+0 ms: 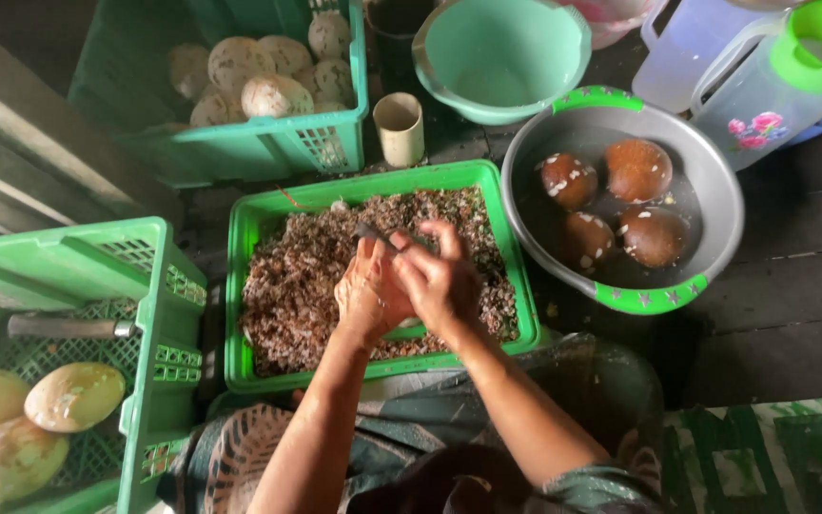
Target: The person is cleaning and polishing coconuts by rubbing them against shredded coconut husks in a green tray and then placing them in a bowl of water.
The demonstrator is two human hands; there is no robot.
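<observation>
Before you sits a green tray (259,224) filled with brown shavings (297,286). To its right, a grey basin (715,190) holds four brown husked coconuts (637,171). Your left hand (368,297) and right hand (440,276) meet over the tray, fingers curled together around something (hidden, so you cannot tell what). A dark blade (373,233) pokes out above them.

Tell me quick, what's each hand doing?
Left hand: closed around something hidden, over the green tray.
Right hand: closed on a dark tool.
</observation>
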